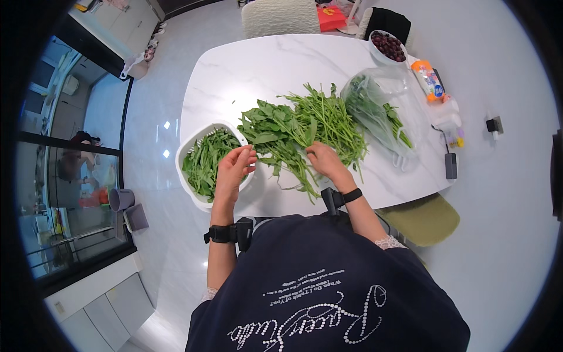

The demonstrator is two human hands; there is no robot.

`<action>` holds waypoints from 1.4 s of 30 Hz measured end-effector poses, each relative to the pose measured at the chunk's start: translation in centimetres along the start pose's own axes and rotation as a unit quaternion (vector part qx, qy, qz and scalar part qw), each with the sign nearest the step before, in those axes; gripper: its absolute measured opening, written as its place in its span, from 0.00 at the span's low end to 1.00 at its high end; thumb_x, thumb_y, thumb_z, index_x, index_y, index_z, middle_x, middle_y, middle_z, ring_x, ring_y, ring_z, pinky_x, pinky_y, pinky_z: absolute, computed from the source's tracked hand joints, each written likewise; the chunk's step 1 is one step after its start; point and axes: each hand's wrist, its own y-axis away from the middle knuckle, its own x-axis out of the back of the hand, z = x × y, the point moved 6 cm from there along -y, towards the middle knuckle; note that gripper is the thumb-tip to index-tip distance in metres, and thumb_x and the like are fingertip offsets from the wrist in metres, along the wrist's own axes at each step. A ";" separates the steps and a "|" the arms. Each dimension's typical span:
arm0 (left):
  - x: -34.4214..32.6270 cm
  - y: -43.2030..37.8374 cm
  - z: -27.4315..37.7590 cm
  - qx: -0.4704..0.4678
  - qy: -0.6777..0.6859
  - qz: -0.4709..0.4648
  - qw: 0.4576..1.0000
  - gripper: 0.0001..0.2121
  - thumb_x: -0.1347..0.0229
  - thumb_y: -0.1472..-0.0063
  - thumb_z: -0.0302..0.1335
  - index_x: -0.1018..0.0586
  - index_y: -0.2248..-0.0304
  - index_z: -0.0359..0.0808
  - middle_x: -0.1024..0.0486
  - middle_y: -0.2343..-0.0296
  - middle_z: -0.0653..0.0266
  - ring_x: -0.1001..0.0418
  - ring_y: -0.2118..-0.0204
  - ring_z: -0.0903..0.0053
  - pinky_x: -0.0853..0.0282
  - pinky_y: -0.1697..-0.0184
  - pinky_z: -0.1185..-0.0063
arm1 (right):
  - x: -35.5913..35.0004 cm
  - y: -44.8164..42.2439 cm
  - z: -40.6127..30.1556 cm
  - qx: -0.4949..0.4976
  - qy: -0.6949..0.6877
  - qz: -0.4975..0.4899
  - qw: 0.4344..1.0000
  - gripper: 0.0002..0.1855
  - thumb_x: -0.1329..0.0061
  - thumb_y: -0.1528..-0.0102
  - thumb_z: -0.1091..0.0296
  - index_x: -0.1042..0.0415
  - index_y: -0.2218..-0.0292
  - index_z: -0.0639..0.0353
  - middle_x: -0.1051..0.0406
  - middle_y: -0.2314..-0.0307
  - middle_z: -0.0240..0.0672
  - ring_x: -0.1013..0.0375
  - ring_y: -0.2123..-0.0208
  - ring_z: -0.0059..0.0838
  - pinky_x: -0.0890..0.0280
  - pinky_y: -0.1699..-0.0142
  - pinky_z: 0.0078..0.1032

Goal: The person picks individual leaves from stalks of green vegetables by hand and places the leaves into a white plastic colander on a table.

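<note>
My left hand (236, 169) is raised over the right part of a white plastic basket (181, 174) filled with picked green leaves (206, 158). Its fingers are bent close together, and whether they pinch anything is unclear. At the right edge of a pile of leafy greens (272, 123), my right hand (324, 160) has its fingers closed on a leafy stem. Behind that hand lies a heap of thin green stems (336, 127). A clear plastic bag (369, 105) with more greens in it rests to the right of the stems.
A bowl of dark red fruit (387, 47) stands at the table's (246, 66) far right corner. Near the right edge lie an orange and white packet (426, 81) and a dark grey box-shaped object (451, 166). A green-seated chair (422, 220) is tucked at the near right. Behind glass at left, a person (77, 165) is visible.
</note>
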 end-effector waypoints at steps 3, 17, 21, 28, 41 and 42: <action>-0.3 -0.2 0.0 -0.001 -0.002 -0.004 1.000 0.16 0.50 0.41 0.34 0.28 0.58 0.32 0.28 0.64 0.62 0.30 0.64 0.81 0.32 0.63 0.83 | 0.8 -0.3 0.2 0.012 -0.031 0.025 0.999 0.10 0.57 0.49 0.70 0.28 0.67 0.65 0.30 0.72 0.43 0.30 0.71 0.38 0.37 0.64 0.32; -0.3 -1.0 -0.5 0.010 0.005 -0.015 1.000 0.17 0.50 0.41 0.34 0.29 0.57 0.32 0.27 0.65 0.63 0.29 0.65 0.81 0.32 0.63 0.83 | -2.8 0.0 3.9 -0.219 -0.298 -0.122 0.921 0.15 0.68 0.47 0.75 0.29 0.63 0.64 0.29 0.75 0.35 0.29 0.77 0.21 0.34 0.75 0.18; 0.4 -0.5 -1.0 0.021 0.005 -0.004 1.000 0.16 0.50 0.41 0.34 0.29 0.57 0.31 0.27 0.65 0.63 0.29 0.65 0.81 0.32 0.63 0.83 | -5.2 -0.5 0.7 -0.099 -0.198 -0.238 0.946 0.16 0.65 0.49 0.76 0.30 0.60 0.59 0.30 0.78 0.31 0.31 0.78 0.17 0.36 0.75 0.18; 0.3 0.1 -0.6 0.027 0.011 -0.004 1.000 0.16 0.50 0.41 0.34 0.28 0.58 0.31 0.27 0.65 0.62 0.30 0.65 0.82 0.32 0.63 0.83 | -9.0 -0.4 0.6 0.018 0.055 -0.103 0.993 0.17 0.58 0.51 0.65 0.29 0.59 0.56 0.29 0.80 0.43 0.31 0.77 0.42 0.35 0.67 0.34; -2.7 -1.1 0.1 0.012 -0.036 -0.065 0.997 0.18 0.52 0.40 0.35 0.30 0.56 0.31 0.28 0.65 0.63 0.29 0.65 0.83 0.32 0.64 0.85 | 4.4 -0.5 -7.4 -0.024 -0.381 -0.003 0.924 0.16 0.54 0.49 0.76 0.37 0.57 0.62 0.30 0.70 0.32 0.30 0.70 0.18 0.36 0.65 0.15; -3.1 -1.2 -0.1 0.013 -0.035 -0.071 0.997 0.18 0.52 0.40 0.35 0.31 0.55 0.31 0.28 0.64 0.62 0.30 0.65 0.83 0.32 0.64 0.84 | 5.3 -0.1 -8.3 -0.010 -0.424 0.010 0.905 0.15 0.55 0.48 0.75 0.36 0.57 0.62 0.30 0.69 0.33 0.30 0.70 0.17 0.36 0.66 0.14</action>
